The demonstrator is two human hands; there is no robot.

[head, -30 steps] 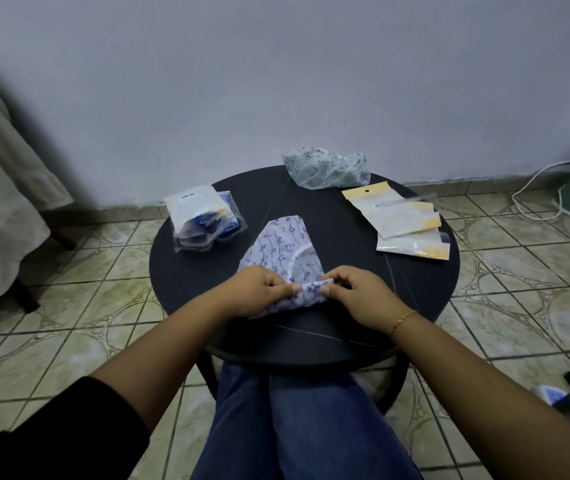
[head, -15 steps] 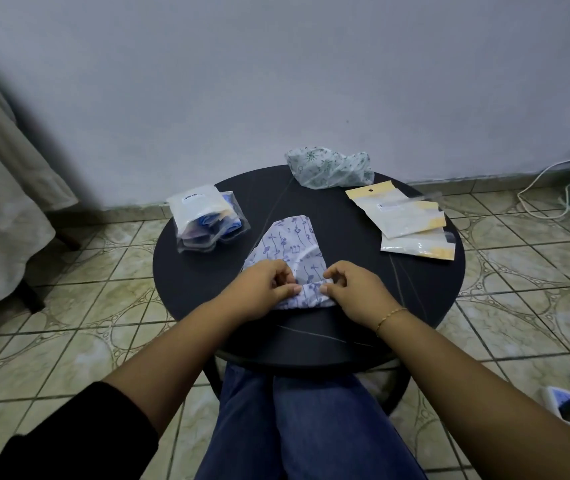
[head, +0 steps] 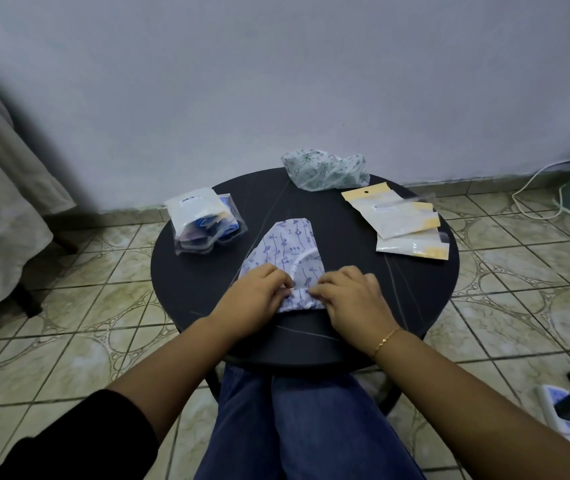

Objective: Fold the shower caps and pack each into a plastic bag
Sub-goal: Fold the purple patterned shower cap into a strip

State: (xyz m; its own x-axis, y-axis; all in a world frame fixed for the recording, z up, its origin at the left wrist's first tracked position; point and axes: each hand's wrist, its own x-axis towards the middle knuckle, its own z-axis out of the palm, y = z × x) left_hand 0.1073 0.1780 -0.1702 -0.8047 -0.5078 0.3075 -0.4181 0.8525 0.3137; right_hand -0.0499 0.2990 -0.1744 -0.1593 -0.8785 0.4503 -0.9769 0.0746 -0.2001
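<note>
No text can be read anywhere in this view. A white label [head: 190, 199] on the top packed bag [head: 193, 220], at the table's left side, carries a dark printed line, perhaps a barcode or product code, too small to make out. A similar small label [head: 385, 208] sits on the uppermost of the empty yellow-headed plastic bags [head: 391, 213] at the right; its print is equally illegible.

round black table [head: 186, 271]; white cable [head: 536, 188]; maybe curtain [head: 2, 202] left.
</note>
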